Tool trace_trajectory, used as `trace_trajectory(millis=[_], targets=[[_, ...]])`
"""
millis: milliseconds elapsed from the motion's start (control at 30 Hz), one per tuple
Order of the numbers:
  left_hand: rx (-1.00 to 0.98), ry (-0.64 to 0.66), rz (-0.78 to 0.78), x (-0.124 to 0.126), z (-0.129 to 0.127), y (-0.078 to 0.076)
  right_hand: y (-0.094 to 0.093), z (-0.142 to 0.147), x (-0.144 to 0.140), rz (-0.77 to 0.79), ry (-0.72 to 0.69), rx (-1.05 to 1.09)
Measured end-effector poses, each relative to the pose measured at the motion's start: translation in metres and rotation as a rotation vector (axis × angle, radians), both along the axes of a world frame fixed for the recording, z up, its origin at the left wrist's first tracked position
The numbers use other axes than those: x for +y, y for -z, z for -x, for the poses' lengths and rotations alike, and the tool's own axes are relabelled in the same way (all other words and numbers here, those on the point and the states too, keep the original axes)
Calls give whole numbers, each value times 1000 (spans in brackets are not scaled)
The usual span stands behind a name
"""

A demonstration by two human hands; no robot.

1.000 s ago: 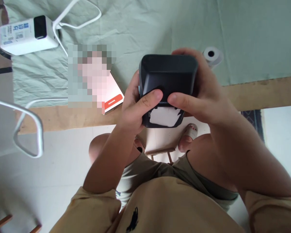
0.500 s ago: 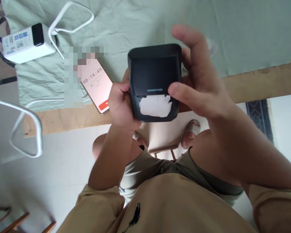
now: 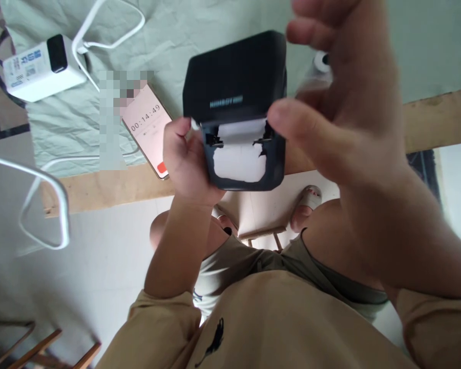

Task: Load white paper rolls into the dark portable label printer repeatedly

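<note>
NIIMBOT label printer: one, grasped in my left hand. Cover, above grip: ajar. Right hand: fingers spread, thumb at cover's corner, contact unclear. Step, I judge: uncovering; next calls for steady left hold.

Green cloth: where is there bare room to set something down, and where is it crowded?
Bare green cloth shows right of the right hand, down to the wooden edge. Another patch shows between the white cable's upper loop and the black device. The left side is crowded: white box, cable, phone. The right hand partly hides a white roll.
</note>
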State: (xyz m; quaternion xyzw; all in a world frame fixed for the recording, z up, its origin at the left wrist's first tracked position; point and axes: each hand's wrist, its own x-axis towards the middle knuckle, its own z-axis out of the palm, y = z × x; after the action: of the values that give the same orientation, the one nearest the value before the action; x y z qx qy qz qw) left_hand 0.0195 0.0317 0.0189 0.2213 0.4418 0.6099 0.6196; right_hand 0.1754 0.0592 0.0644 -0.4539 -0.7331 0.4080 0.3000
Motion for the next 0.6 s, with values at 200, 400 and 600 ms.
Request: trace_trajectory(millis=[200,400,600], targets=[[-32,194,-153,-1,-4,-1,-10,2,7,-268,295,40],[9,201,-173,-3,-7,1,-14,-3,10,-311,137,-281],[74,240,-197,-6,-9,-2,-8,-1,4,-233,-34,-846]])
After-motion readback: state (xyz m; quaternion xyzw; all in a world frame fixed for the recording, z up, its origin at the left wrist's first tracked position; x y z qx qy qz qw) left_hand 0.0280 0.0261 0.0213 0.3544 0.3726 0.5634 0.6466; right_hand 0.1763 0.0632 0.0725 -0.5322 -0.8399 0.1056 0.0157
